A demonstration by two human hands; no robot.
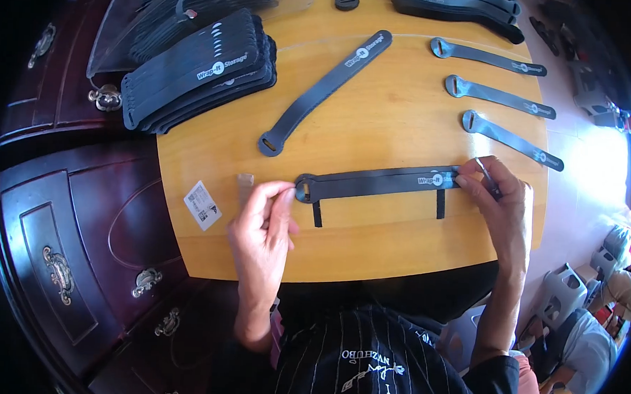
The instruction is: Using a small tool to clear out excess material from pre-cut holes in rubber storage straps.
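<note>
A black cable strap (372, 184) with a slotted round end is stretched across the wooden table in front of me; a lengthwise line on it suggests a second layer. My left hand (264, 223) pinches its slotted end. At the other end, my right hand (497, 198) pinches the printed tip, and a slim metal tool (488, 178) sticks up between its fingers, its kind unclear. Below the strap, two short black strips, one on the left (317, 214) and one on the right (440, 204), lie on the tabletop. A single strap (320, 95) lies diagonally beyond.
A thick stack of straps (194, 72) sits at the far left beside a clear plastic bag (111, 44). Three straps, among them the nearest one (511, 140), lie at right. More straps (464, 12) are piled at the back. A white label (202, 205) lies near the left edge.
</note>
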